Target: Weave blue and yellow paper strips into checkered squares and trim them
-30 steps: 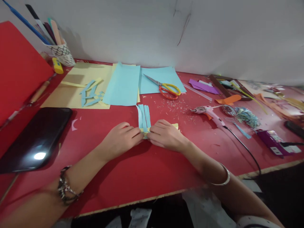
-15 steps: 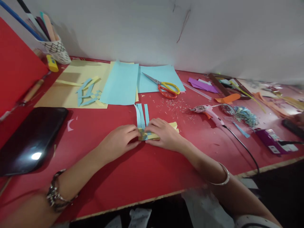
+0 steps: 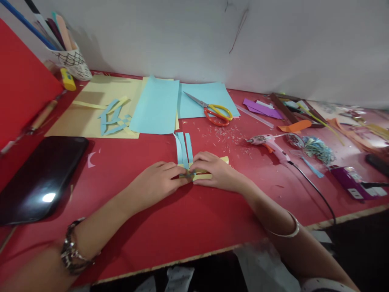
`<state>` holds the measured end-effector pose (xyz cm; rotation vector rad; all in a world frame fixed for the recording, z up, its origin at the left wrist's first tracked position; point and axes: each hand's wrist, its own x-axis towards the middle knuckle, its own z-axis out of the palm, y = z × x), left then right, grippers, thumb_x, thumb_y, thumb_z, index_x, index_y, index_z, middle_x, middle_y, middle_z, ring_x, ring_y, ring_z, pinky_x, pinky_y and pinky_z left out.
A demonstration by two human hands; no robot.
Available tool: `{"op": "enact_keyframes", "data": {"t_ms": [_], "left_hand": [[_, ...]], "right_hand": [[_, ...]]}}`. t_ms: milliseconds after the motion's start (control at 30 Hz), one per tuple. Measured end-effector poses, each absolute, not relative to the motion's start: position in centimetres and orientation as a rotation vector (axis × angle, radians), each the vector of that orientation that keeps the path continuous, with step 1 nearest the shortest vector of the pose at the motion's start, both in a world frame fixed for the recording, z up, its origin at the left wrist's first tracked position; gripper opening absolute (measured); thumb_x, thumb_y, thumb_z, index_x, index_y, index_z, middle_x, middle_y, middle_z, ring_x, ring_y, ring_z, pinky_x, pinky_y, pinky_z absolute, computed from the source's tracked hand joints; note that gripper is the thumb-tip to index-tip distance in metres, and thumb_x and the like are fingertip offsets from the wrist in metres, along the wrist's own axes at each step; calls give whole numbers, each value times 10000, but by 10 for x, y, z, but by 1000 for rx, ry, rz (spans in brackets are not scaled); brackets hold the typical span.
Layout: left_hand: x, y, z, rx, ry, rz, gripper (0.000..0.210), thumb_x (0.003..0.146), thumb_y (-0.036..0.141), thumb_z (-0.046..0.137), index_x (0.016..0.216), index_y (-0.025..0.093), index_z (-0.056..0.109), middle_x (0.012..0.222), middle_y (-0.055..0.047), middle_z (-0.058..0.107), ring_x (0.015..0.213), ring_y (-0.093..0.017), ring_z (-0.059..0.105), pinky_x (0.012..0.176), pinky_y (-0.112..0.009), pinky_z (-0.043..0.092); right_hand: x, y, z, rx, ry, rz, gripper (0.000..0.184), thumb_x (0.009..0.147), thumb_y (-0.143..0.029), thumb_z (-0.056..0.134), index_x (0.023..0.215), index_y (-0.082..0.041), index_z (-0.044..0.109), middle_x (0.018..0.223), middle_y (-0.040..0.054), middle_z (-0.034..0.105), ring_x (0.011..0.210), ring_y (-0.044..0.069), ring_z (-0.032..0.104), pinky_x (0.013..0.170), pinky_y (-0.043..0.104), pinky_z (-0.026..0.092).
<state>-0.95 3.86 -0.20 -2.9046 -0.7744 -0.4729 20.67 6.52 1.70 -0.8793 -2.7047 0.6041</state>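
Note:
Blue paper strips (image 3: 183, 150) stand upright from a small weave on the red table, crossed by yellow paper strips (image 3: 203, 177) that run to the right. My left hand (image 3: 158, 180) is closed at the weave's left lower corner, thumb and fingertips pinching the strips. From the other side my right hand (image 3: 216, 172) has its fingertips closed on the yellow strips. The fingers of both hands nearly meet and hide most of the crossing.
Behind lie blue sheets (image 3: 156, 107), scissors (image 3: 207, 106) and a yellow sheet (image 3: 121, 87) with a woven piece (image 3: 112, 117). A black tablet-like slab (image 3: 39, 178) is at left. Rightward are a glue gun (image 3: 270, 145) with its cord and a purple box (image 3: 349, 184).
My left hand has slid right, its fingertips now closer to my right hand over the weave's lower edge. The right hand has shifted slightly right. The view has moved a little.

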Motion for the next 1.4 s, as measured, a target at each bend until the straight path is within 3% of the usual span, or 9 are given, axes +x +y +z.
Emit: {"op": "enact_keyframes", "data": {"t_ms": [267, 500, 900, 1133, 1400], "left_hand": [[-13, 40, -2, -2922, -728, -433, 258, 867, 133, 459, 1062, 227, 599, 1004, -42, 654, 885, -160, 590, 721, -281, 463], [-13, 41, -3, -2944, -742, -434, 266, 864, 142, 445, 1054, 237, 605, 981, -64, 650, 875, -177, 590, 714, -299, 485], [-13, 39, -5, -2939, -771, -445, 259, 830, 122, 453, 1015, 216, 608, 978, -62, 643, 856, -180, 582, 676, -289, 485], [-7, 37, -5, -2942, -982, -578, 200, 876, 240, 437, 839, 195, 628, 821, -27, 631, 727, -139, 572, 594, -240, 445], [-5, 37, -5, -2861, -1133, -685, 251, 893, 308, 406, 902, 167, 613, 892, -71, 631, 803, -182, 578, 638, -284, 468]], "right_hand": [[208, 62, 17, -802, -2761, 401, 143, 852, -255, 500, 886, -176, 615, 872, 57, 579, 792, 146, 516, 705, 273, 411], [209, 62, 19, -986, -2680, 531, 220, 786, -314, 597, 951, -169, 584, 945, 74, 549, 874, 170, 503, 775, 303, 428], [210, 61, 18, -954, -2695, 496, 203, 808, -305, 557, 964, -177, 574, 957, 81, 550, 882, 177, 507, 777, 317, 432], [209, 62, 15, -920, -2691, 499, 164, 819, -288, 547, 940, -180, 578, 934, 68, 546, 860, 168, 499, 773, 304, 428], [208, 60, 16, -997, -2658, 528, 204, 794, -288, 577, 973, -191, 574, 974, 76, 532, 902, 182, 487, 807, 326, 410]]}}
